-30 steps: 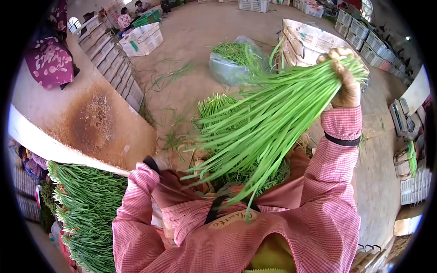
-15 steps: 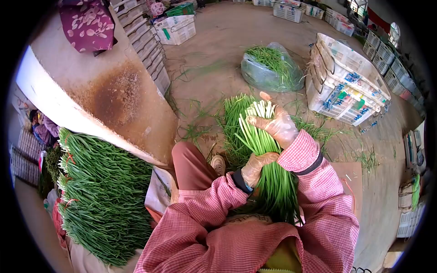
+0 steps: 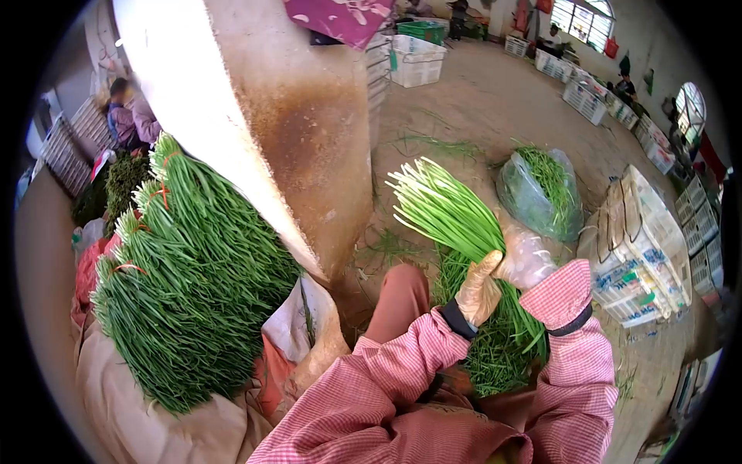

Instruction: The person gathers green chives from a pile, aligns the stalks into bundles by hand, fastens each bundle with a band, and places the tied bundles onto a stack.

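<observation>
My left hand (image 3: pixel 478 290), in a thin clear glove, is closed around a bunch of garlic chives (image 3: pixel 448 209) near its middle. The gloved right hand (image 3: pixel 524 251) wraps the same bunch just beside it, some of its fingers hidden behind the stalks. The pale cut ends point up and left, and the green leaves trail down towards my lap. Under the held bunch lie loose green leaves (image 3: pixel 498 359). To my left is a large heap of chive bunches (image 3: pixel 201 286) tied with red bands.
A rust-stained pillar (image 3: pixel 309 155) stands ahead on the left. Beyond my hands are a clear plastic bag (image 3: pixel 533 193) of green trimmings and stacked white crates (image 3: pixel 638 255). Another white crate (image 3: pixel 417 62) stands farther back. People sit in the background, one person (image 3: pixel 127 120) at left.
My view has turned to the left. The bunch has tipped from nearly upright to leaning left, and my right hand has moved from its pale ends down to its middle.
</observation>
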Demonstrator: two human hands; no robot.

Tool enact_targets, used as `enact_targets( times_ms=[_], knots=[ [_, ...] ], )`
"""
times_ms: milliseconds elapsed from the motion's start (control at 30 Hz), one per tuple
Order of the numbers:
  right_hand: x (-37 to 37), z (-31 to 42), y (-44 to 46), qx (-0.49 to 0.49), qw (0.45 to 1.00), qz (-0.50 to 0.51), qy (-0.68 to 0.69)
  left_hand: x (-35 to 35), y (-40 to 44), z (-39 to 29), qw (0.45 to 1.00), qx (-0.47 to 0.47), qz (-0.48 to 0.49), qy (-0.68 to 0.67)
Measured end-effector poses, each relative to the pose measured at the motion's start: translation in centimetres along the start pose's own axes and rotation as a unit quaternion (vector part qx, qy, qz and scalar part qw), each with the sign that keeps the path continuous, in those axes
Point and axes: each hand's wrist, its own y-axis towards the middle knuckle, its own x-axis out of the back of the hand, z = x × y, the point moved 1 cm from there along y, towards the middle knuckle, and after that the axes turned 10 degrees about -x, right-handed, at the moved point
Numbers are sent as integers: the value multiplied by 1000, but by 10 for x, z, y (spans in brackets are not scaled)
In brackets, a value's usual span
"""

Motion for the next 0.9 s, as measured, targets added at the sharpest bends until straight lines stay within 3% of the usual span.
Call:
enact_targets(
  times_ms=[67, 133, 233, 267, 333, 367, 400, 467, 500, 533, 600, 633, 667, 700, 733, 767, 800, 833, 867, 900],
  knots=[
    [4, 77, 34, -16, 990, 43, -133, 21, 43, -48, 993, 11, -10, -116],
    [-31, 118, 82, 117, 979, -36, -164, 9, 68, -124, 977, 14, 21, -214],
    [-54, 162, 115, 105, 987, 72, -97, 50, 87, -179, 993, -49, 10, -107],
    [-50, 160, 110, 104, 987, 111, -56, 50, 77, -177, 989, -137, -53, 0],
    [-93, 108, 131, 184, 963, 118, 156, 23, 49, -175, 996, -52, -28, 72],
    [-74, 98, 100, 194, 929, 153, 274, 40, 50, -165, 980, -40, 29, 193],
    [-79, 76, 83, 159, 815, 184, 525, 30, 40, -158, 946, -3, 110, 305],
    [-85, 39, 51, 97, 722, 110, 676, -2, 18, -128, 846, -48, 184, 497],
    [-92, 23, 40, 62, 665, 94, 738, 3, 9, -108, 823, -76, 189, 530],
    [-100, 9, 27, 31, 630, 39, 775, 7, 0, -88, 859, -54, 171, 479],
    [-105, -15, 3, -21, 547, 1, 837, 31, -5, -62, 862, 72, 207, 457],
    [-109, -30, -8, -57, 591, 39, 804, 38, -13, -61, 852, 177, 165, 465],
    [-116, -47, -15, -67, 579, 29, 812, 32, -18, -65, 830, 278, 118, 470],
    [-124, -63, -17, -90, 530, 26, 843, 28, -15, -70, 798, 340, 156, 472],
    [-128, -75, -19, -112, 478, 25, 871, 11, -17, -74, 781, 316, 180, 508],
    [-95, -71, -37, -157, 467, -14, 870, 14, -19, -83, 620, 210, 354, 668],
    [-123, -109, -21, -128, 389, -47, 911, 17, -21, -93, 408, 52, 460, 787],
    [-116, -122, -22, 3, 324, -17, 946, 16, -26, -105, 322, 97, 383, 860],
    [-102, -121, -31, 11, 246, -15, 969, 15, -32, -117, 217, 154, 310, 913],
    [-142, -136, -32, -50, 254, -1, 966, 18, -46, -130, 184, 131, 330, 917]
  ],
)
